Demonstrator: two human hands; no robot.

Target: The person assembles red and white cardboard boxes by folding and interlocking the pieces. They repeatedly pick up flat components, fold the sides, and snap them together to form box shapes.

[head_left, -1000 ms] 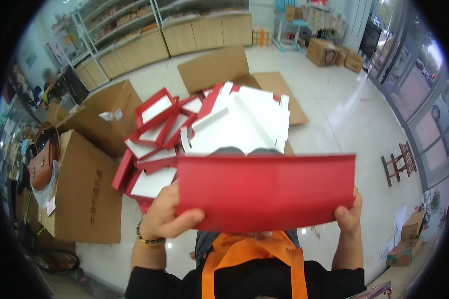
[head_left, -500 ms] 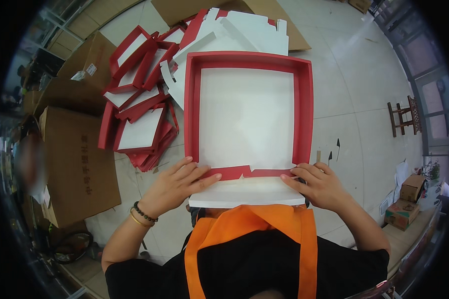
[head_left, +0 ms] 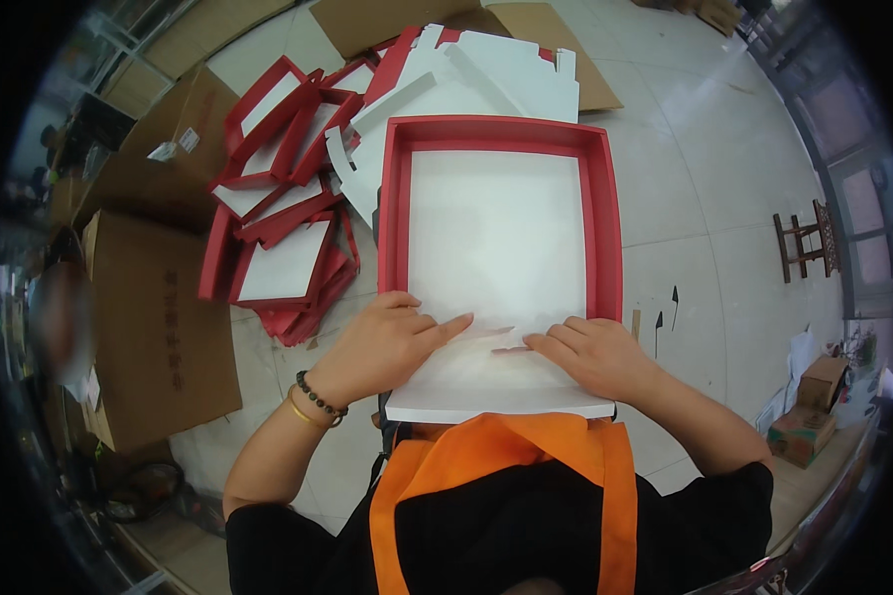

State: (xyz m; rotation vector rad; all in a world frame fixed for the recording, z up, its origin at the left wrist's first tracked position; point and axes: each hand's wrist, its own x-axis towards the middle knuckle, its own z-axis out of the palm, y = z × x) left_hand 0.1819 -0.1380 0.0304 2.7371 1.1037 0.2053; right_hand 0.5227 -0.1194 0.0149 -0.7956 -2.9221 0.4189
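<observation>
A square tray-shaped cardboard box (head_left: 498, 228), with red walls and a white inner bottom, lies in front of my body. My left hand (head_left: 387, 337) is at its near left corner, fingers bent over the near side and thumb pointing inward. At the near right my right hand (head_left: 590, 352) presses its bent fingers along the same side. Both hands grip the white near flap (head_left: 496, 387), which extends toward my orange apron (head_left: 506, 446). Thin reddish slivers show between my hands; the rest of the near wall is covered by white board and my fingers.
Red-and-white box parts (head_left: 283, 258) are piled on the left. Flat white and red blanks (head_left: 506, 74) lie beyond the box. A large brown carton (head_left: 164, 327) stands at the left. A small wooden stool (head_left: 806, 240) and small cartons (head_left: 804, 426) are at the right.
Both hands have moved inward along the near side, closer together. The red strip of the near wall, visible earlier between them, is now mostly covered by white board.
</observation>
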